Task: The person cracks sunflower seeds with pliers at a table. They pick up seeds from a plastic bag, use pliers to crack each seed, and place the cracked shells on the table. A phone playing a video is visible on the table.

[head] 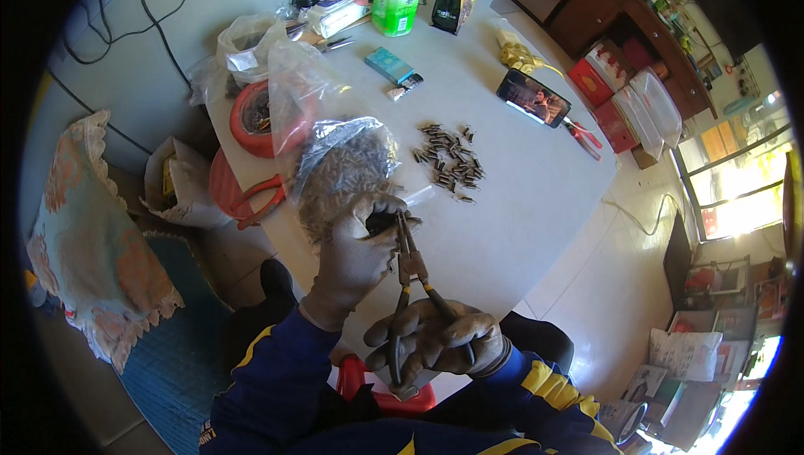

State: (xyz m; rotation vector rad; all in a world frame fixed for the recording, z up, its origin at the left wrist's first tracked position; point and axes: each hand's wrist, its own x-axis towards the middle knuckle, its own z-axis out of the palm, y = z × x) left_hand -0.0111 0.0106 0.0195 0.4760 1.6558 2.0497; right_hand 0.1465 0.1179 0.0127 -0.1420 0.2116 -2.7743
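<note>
My right hand (449, 339), in a worn work glove, holds long-nose pliers (412, 265) by their dark handles, which are spread apart. The narrow jaws point away from me and reach the fingertips of my left hand (358, 254), also gloved. Those fingers are pinched around a small dark metal part, mostly hidden at the jaw tips. Just beyond my left hand lies a clear plastic bag (336, 160) full of small metal pieces. To its right, a loose pile of small coil springs with wire ends (452, 160) is spread on the pale tabletop (534, 204).
Red-handled pliers (260, 201) overhang the table's left edge near a red round container (251, 141). Farther back are a blue box (389, 64), a green bottle (397, 0) and a black pouch (449, 6). A propped phone (534, 97) stands right, beside red-handled pliers (584, 139).
</note>
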